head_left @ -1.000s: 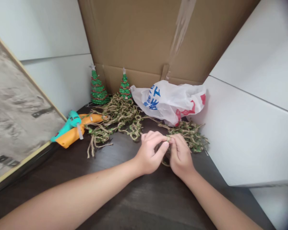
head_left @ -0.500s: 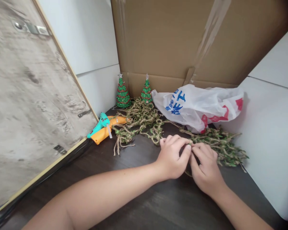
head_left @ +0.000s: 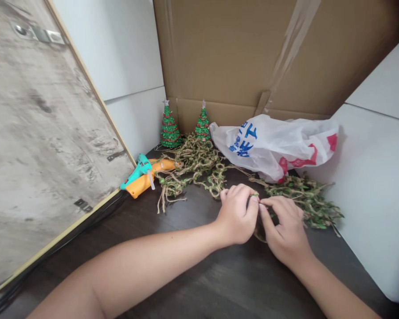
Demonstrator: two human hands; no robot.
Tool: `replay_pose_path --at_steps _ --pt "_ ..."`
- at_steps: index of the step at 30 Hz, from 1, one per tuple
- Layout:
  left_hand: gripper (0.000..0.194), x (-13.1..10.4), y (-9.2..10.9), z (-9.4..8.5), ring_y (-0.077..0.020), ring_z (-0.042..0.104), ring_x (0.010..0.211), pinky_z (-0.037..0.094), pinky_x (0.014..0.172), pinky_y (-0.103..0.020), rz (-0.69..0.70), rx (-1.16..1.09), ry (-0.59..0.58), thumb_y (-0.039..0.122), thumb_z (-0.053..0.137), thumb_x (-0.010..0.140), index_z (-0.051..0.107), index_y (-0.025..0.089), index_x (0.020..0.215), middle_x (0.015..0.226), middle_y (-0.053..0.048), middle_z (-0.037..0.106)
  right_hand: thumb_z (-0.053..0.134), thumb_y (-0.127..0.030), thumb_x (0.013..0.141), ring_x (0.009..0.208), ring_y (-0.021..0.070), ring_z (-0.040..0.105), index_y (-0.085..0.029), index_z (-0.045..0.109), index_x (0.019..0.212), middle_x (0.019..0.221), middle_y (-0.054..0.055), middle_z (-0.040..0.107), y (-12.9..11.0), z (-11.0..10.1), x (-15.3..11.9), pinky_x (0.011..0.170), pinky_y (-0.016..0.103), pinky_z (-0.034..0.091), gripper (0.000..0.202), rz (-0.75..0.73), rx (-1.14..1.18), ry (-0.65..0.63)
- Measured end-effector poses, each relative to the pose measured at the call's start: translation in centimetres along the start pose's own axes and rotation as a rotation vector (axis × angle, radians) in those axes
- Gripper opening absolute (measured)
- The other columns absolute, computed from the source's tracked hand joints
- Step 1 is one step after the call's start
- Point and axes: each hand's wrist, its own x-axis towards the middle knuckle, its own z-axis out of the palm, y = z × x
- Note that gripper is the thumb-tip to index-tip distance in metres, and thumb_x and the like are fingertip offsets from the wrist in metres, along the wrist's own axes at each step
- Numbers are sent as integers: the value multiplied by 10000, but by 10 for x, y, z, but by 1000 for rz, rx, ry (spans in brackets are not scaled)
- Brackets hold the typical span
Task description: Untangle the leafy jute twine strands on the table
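Note:
My left hand point(head_left: 237, 212) is closed in a pinch on a strand of leafy twine point(head_left: 255, 194), a bit of green showing at its fingertips. Facing it, my right hand point(head_left: 284, 228) pinches the same strand between thumb and forefinger; part of the strand hangs in a loop below. The fingers hide most of what they grip. Just behind my right hand lies a heap of green-leafed twine point(head_left: 299, 195). Further left is a larger pile of knotted, looped twine garland point(head_left: 199, 161) with loose ends.
Two small green Christmas trees point(head_left: 170, 128) stand at the back before a cardboard panel point(head_left: 219, 53). A white plastic bag point(head_left: 272, 141) lies right of them. A teal glue gun point(head_left: 139, 170) rests on an orange object point(head_left: 141, 184) near a leaning board point(head_left: 46, 146). White panels point(head_left: 369, 186) flank the sides.
My left hand has shifted slightly left, and a small gap has opened between the two hands' fingertips. The piles, trees and bag are unmoved.

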Motion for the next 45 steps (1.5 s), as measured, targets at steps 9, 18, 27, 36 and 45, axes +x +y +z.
replay_pose_path --at_steps 9,18,27,36,45 --pt "391 0 -1 0 -174 532 932 318 867 -384 15 89 -55 366 290 1053 503 193 774 892 4 617 500 -288 992 862 208 560 -227 603 981 888 43 636 2 -2 1 814 386 389 120 2 119 47" --pt "338 -1 -1 0 -166 531 916 312 830 -372 79 119 -125 333 355 1036 532 191 785 887 7 618 514 -309 983 873 217 577 -228 613 949 887 47 651 4 0 1 834 393 421 132 63 151 85" --pt "168 2 -2 4 -212 535 1079 314 940 -415 -27 102 28 236 460 954 606 235 1037 1097 -19 658 468 -387 998 878 218 617 -216 613 959 919 50 674 7 3 4 842 393 427 227 298 124 161" --pt "298 -2 0 4 -196 552 1143 273 1009 -428 171 106 -52 210 383 1017 557 284 1248 1228 10 694 519 -340 994 869 205 583 -233 648 973 884 28 669 5 2 3 835 375 404 169 104 166 68" --pt "302 3 -7 7 -188 531 1171 272 972 -415 46 102 113 121 373 988 604 273 1108 1153 19 688 535 -293 981 965 231 570 -237 639 1004 950 31 696 2 3 5 872 401 367 120 111 59 29"
